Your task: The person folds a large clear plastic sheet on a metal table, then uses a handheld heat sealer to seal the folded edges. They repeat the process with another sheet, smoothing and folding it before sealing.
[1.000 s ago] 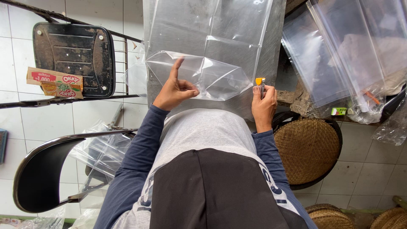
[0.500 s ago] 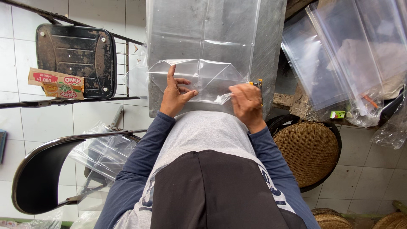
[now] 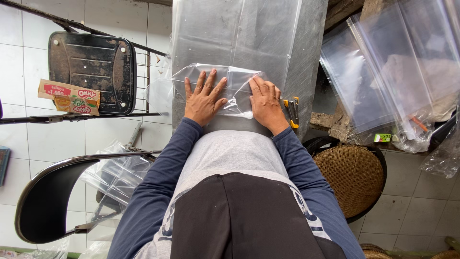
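Both hands lie flat, palms down, on a folded clear plastic bag at the near edge of a grey metal table. Left hand: fingers spread wide, pressing the bag's left half. Right hand: fingers closer together, pressing the right half; neither hand grips anything. More clear plastic sheet stretches away up the table beyond the bag. A yellow and grey stapler lies on the table just beside the right hand, not touching it. To the left, a black metal chair carries a small cardboard box. To the right, a heap of clear bags sits above a round woven stool. The person wears blue sleeves and a grey shirt.
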